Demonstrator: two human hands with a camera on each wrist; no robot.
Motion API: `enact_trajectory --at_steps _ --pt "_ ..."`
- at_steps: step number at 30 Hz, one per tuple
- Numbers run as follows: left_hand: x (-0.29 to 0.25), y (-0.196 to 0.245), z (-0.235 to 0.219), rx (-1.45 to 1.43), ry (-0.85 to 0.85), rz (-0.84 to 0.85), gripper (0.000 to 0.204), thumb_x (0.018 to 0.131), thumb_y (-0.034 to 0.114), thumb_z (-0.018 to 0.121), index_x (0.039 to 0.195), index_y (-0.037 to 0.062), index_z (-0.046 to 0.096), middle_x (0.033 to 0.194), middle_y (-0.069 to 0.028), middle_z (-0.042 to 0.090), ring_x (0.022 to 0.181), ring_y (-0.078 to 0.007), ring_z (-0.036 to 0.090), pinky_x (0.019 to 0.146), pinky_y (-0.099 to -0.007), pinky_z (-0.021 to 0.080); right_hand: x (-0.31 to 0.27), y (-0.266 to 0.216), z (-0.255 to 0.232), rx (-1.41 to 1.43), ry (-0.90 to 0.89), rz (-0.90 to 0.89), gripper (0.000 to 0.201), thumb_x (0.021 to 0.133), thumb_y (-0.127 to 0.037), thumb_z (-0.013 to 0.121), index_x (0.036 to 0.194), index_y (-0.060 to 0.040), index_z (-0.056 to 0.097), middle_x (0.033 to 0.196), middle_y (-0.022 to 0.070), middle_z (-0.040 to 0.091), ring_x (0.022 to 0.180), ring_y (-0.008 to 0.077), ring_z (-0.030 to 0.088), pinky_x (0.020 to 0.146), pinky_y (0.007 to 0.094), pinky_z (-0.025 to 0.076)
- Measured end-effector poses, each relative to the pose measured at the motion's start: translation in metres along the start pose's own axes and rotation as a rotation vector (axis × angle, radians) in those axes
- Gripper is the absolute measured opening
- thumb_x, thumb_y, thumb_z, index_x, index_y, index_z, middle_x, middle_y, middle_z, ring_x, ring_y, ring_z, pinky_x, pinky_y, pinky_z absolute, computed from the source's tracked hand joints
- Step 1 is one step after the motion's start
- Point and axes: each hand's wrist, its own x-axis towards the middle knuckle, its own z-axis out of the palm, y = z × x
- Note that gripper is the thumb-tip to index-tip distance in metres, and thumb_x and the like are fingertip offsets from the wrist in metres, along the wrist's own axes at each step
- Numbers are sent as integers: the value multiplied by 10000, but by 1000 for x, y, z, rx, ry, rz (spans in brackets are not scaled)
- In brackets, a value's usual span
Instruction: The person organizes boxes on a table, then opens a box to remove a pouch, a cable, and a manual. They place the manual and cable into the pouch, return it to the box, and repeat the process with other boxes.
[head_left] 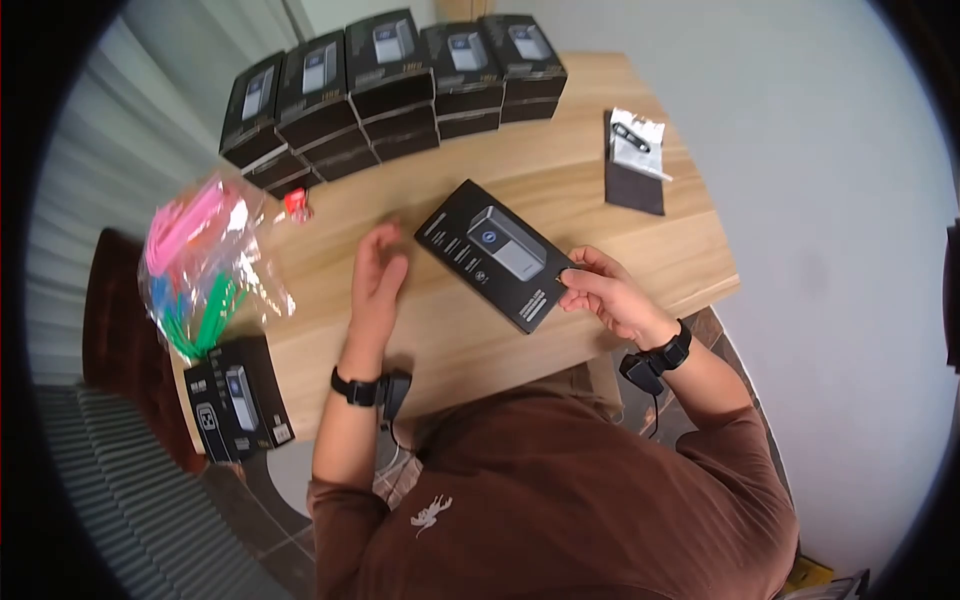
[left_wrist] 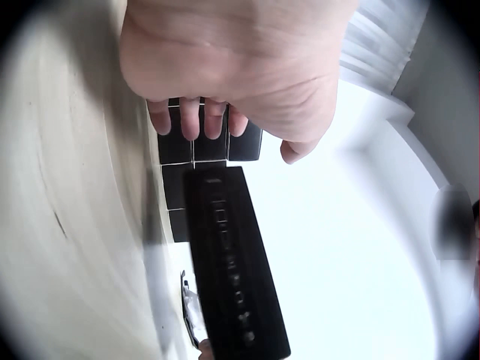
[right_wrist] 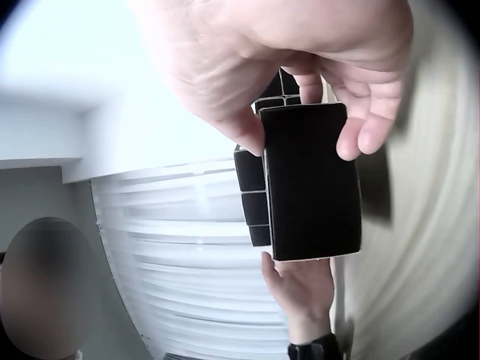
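Two hands were at work over the wooden table point(head_left: 335, 235), and only the right hand point(head_left: 608, 293) held anything. It pinched one end of the black box point(head_left: 495, 256), the thumb on one side and the fingers bent round the other. The box was held above the middle part of the table near the person, slanting across it, with its printed face, a picture of a silver device, turned up toward the head view.

The left hand point(head_left: 377, 275) was just beside the far end of the box, apart from it and holding nothing. Its fingers were loosely bent, with slight gaps between their tips, and the thumb stood away from them.

Five stacks of similar boxes point(head_left: 388, 50) stood side by side along the back edge. To the left lay a clear plastic bag point(head_left: 215, 250) with pink, green and blue contents, and a small red item point(head_left: 297, 204) rested near it; it was probably a wrapped piece, though too small to tell. Another printed box point(head_left: 238, 400) lay at the near left corner. On the right, a white wrapper point(head_left: 645, 158) with a small black object point(head_left: 630, 135) on it lay over a dark pouch point(head_left: 634, 192).
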Motion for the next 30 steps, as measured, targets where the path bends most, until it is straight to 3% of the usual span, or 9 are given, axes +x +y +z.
enact_trajectory --at_steps 4,7,10,13,16,17,23,30 --pt "1 -21 11 75 -13 -66 304 1008 75 686 1291 18 590 1189 -42 659 1039 -119 583 959 -278 474 -1 13 13 -210 -21 40 281 1010 -212 723 1191 -68 564 1029 45 660 846 108 665 774 255 551" --pt "-4 -27 11 154 -24 -102 284 982 85 742 1225 25 607 1054 -4 657 934 -81 582 838 -243 490 5 17 15 -369 -50 -35 375 980 -249 759 1219 -37 562 1082 69 652 852 127 656 772 273 547" --pt "-5 -20 14 183 42 -125 241 971 95 765 1148 32 614 927 36 626 819 -47 550 717 -215 467 -6 10 19 -1036 74 -351 474 942 -163 792 1320 -23 542 1237 65 609 975 143 663 870 288 555" --pt "-7 -23 16 154 94 -123 196 981 118 760 1073 42 605 863 61 579 755 -30 494 654 -207 420 -13 23 17 -908 80 -530 817 826 -176 892 1490 -19 442 1410 118 533 1216 219 602 1023 359 512" --pt "-6 -28 18 175 118 -108 187 1000 148 746 979 64 580 832 81 519 728 -23 430 621 -210 370 -24 30 29 -847 13 -622 1079 718 -258 961 1564 15 348 1489 240 470 1344 341 512 1109 420 450" --pt "-5 -34 13 177 113 -119 199 1006 158 739 949 73 568 828 86 502 725 -23 414 616 -212 359 -22 35 30 -893 10 -617 1203 675 -269 983 1599 18 270 1567 274 394 1426 410 449 1172 457 407" --pt "-5 -15 12 34 82 -234 270 1047 140 680 843 129 503 801 101 436 743 -22 371 651 -217 326 -21 44 44 -1067 138 -759 1227 669 -202 977 1607 17 217 1575 281 376 1480 421 391 1211 469 370" --pt "-8 -5 -18 -24 89 -292 277 1060 134 658 833 157 501 804 106 451 755 -21 394 690 -213 338 -21 33 30 -1018 57 -777 1086 665 -214 951 1548 -31 344 1503 232 441 1377 431 475 1123 468 466"
